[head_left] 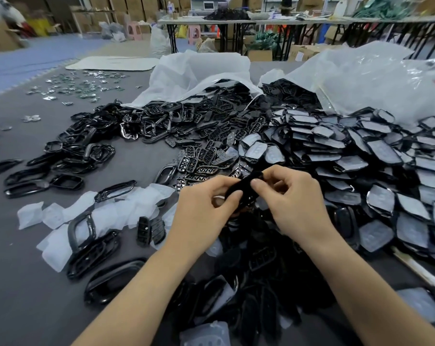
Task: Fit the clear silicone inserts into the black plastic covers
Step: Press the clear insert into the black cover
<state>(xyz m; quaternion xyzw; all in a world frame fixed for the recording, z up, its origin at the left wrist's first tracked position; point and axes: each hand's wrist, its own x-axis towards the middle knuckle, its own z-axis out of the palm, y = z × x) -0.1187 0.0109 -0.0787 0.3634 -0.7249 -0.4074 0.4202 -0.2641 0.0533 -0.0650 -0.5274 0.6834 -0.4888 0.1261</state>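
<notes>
Together, left hand (201,208) and right hand (293,203) pinch one black cover (246,189).

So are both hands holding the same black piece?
Yes, the left hand and the right hand both pinch one black cover between their fingertips above the table.

The black cover (246,189) pinched between the left hand (201,211) and right hand (293,203) is motion-blurred and half hidden by fingers; whether a clear insert sits in it cannot be told. Both forearms run off the bottom edge. The shelves and cartons (126,11) at the back are blurred. The small shiny parts (81,86) far left are too small to identify.
</notes>
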